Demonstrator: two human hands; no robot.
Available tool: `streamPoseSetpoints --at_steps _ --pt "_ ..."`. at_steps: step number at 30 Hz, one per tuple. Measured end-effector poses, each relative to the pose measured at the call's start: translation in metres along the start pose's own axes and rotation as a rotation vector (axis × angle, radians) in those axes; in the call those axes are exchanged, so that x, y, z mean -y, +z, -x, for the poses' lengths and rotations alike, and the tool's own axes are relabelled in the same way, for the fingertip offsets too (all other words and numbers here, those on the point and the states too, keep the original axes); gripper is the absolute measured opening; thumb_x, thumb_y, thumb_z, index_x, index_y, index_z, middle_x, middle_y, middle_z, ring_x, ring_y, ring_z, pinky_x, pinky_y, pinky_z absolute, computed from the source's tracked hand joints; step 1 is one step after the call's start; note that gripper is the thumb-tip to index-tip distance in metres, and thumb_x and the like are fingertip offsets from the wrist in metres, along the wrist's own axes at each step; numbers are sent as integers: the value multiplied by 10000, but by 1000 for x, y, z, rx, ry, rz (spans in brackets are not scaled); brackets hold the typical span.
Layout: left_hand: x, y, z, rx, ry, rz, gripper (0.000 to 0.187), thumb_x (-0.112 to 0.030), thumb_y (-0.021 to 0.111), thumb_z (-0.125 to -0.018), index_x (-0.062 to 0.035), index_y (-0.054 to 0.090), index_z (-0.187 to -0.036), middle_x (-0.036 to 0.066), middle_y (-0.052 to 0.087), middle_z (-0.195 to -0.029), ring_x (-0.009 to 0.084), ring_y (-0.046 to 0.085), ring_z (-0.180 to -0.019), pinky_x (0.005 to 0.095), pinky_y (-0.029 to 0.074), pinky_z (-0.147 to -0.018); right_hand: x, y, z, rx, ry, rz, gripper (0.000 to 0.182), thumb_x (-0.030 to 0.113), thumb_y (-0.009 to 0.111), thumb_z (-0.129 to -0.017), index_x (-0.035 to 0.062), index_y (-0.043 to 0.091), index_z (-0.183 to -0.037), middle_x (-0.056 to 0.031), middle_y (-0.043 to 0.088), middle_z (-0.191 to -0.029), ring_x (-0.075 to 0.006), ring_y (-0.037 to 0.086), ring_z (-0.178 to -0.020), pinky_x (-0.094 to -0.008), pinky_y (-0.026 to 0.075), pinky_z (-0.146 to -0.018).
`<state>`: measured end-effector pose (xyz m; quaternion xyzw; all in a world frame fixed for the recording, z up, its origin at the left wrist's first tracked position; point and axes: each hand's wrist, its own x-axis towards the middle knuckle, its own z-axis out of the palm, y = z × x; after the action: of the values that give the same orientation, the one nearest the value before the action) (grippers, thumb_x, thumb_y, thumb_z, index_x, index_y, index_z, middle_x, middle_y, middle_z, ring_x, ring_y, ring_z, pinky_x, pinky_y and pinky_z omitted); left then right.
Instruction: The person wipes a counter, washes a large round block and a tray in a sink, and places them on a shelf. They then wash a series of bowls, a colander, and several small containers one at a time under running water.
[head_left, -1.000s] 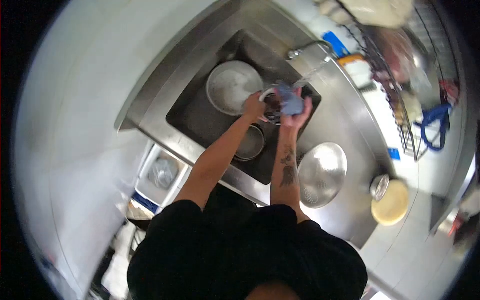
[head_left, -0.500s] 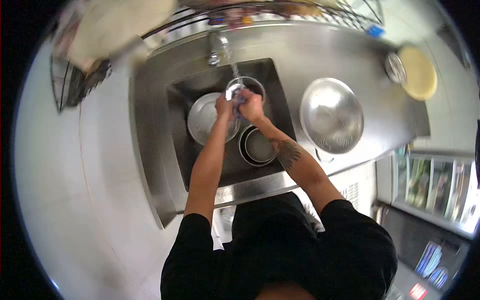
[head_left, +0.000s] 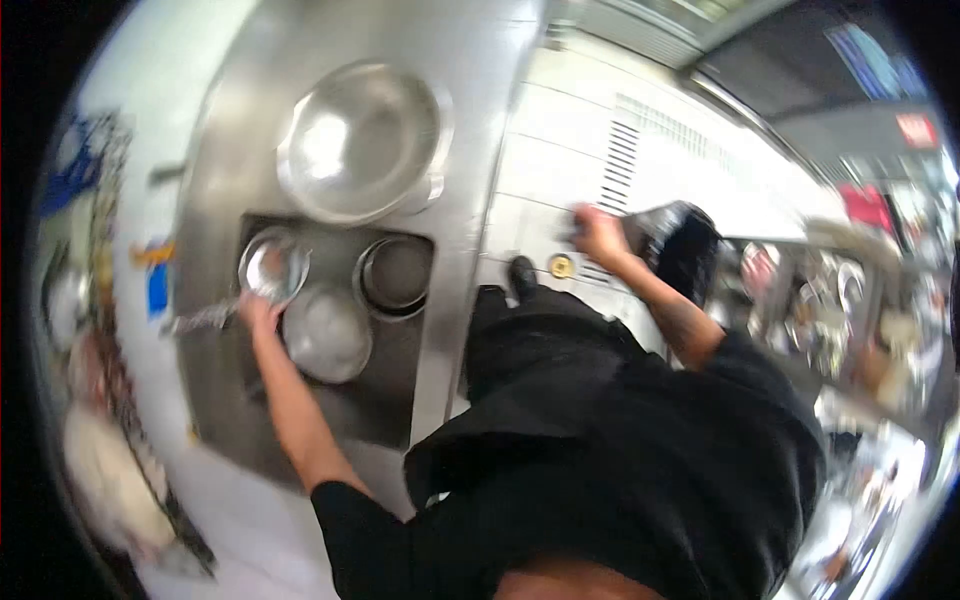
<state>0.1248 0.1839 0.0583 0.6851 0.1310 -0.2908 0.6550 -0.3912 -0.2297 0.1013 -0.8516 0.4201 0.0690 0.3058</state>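
At the near rim of a small metal bowl (head_left: 274, 268) in the sink is my left hand (head_left: 260, 311), its fingers smeared by motion. Water runs from the tap (head_left: 205, 317) beside it. A round metal lid or shallow pan (head_left: 328, 334) and a dark-bottomed round pan (head_left: 396, 275) lie in the sink too. My right hand (head_left: 598, 230) is out over the floor beside a black bag or bin (head_left: 682, 240). Its fingers are curled together around something small and dark, too blurred to name.
A large metal colander (head_left: 365, 143) stands on the steel counter (head_left: 470, 190) beyond the sink. A floor grate (head_left: 618, 160) runs along the tiles. Shelves with metalware (head_left: 825, 305) stand at the right. A wire rack with blurred items lines the left edge.
The view has turned toward the right. My hands have parted: the right one has left the sink and reached out over the floor, while the left one stays by the small bowl.
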Motion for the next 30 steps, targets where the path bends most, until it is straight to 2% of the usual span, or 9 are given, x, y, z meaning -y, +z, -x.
streamPoseSetpoints --at_steps 4,5,7,9,14,16,23,26,30 --pt "-29 4 27 -322 80 20 455 41 454 -846 -58 441 -1291 184 546 -1157 408 561 -1031 653 515 -771 -153 -6 15 -424 66 -34 383 93 673 -679 15 608 -1048 -168 632 -970 -354 610 -894 -408 488 -821" --pt "-33 -4 33 -330 70 2 476 62 431 -840 -72 439 -1297 194 543 -1154 415 573 -1005 669 509 -756 -209 1 14 -416 142 -239 404 116 671 -692 21 609 -1080 -152 636 -1003 -317 602 -954 -383 468 -864" --pt "-31 -24 34 -403 101 -72 473 45 440 -837 -92 469 -1288 185 546 -1154 413 612 -911 638 542 -668 -260 -15 20 -287 122 111 597 320 665 -744 84 500 -1267 -241 468 -1274 -380 445 -1195 -457 373 -988" --pt "-22 -51 24 -474 101 -140 440 51 435 -811 -41 517 -1234 180 543 -1144 380 607 -921 592 568 -623 -272 -17 17 -225 523 356 699 421 642 -757 136 407 -1350 -262 368 -1341 -434 435 -1178 -517 375 -973" --pt "-20 -46 45 -504 81 -79 466 85 378 -775 -12 532 -1204 196 554 -1110 394 610 -889 557 586 -630 -108 -27 -12 -491 -160 33 435 74 661 -730 -1 560 -1147 -220 591 -1055 -357 555 -999 -434 446 -872" --pt "-10 -54 42 -479 9 92 478 106 375 -743 17 527 -1188 211 555 -1080 394 611 -868 534 597 -621 -3 -16 -31 -332 -414 -103 407 -24 641 -708 6 569 -1107 -191 598 -1044 -347 566 -966 -408 453 -861" --pt "-27 -17 39 -337 124 296 401 69 417 -797 10 517 -1181 209 566 -1108 379 623 -911 516 601 -664 383 28 -84 88 -1374 -90 197 19 593 -786 2 604 -982 -162 601 -963 -368 551 -916 -421 461 -798" --pt "-66 21 35 -257 226 292 387 27 466 -818 15 482 -1204 188 545 -1106 396 608 -938 531 593 -713 494 86 -156 60 -1600 -14 187 100 585 -843 22 617 -1010 -148 621 -984 -354 567 -945 -408 472 -820" --pt "-71 71 -60 -242 121 563 403 -116 565 -864 -7 416 -1222 212 508 -1140 394 625 -915 486 595 -684 566 187 -299 360 -1734 690 222 113 576 -774 75 666 -974 -156 642 -1039 -340 594 -982 -423 486 -808"
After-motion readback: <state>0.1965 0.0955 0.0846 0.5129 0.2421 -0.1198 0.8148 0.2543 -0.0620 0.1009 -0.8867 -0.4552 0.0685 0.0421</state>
